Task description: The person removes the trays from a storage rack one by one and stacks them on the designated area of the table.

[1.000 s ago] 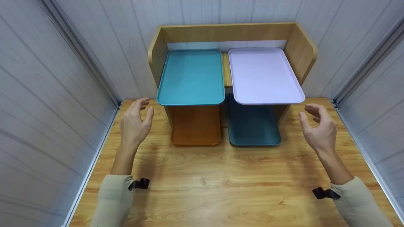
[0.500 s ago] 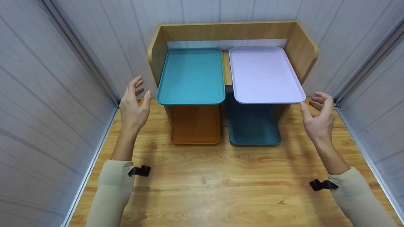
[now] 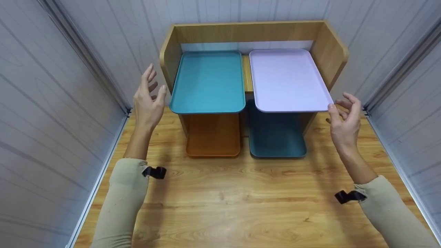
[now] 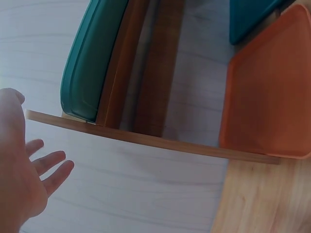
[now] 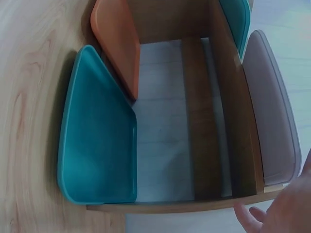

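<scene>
Lilac tray (image 3: 287,79) and teal tray (image 3: 208,82) lie side by side on the wooden shelf (image 3: 248,32) at top centre, both untouched. Right hand (image 3: 342,125) hovers just beside the lilac tray's near right corner, fingers loosely spread, holding nothing. Left hand (image 3: 148,101) is raised left of the teal tray, open and empty. Below, an orange tray (image 3: 213,136) and a dark teal tray (image 3: 277,136) sit on the table (image 3: 241,206). No grasp is made yet.

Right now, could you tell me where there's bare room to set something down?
The wooden tabletop is bare from the orange tray and dark teal tray forward. The shelf is crowded: teal tray and lilac tray nearly cover it.
</scene>
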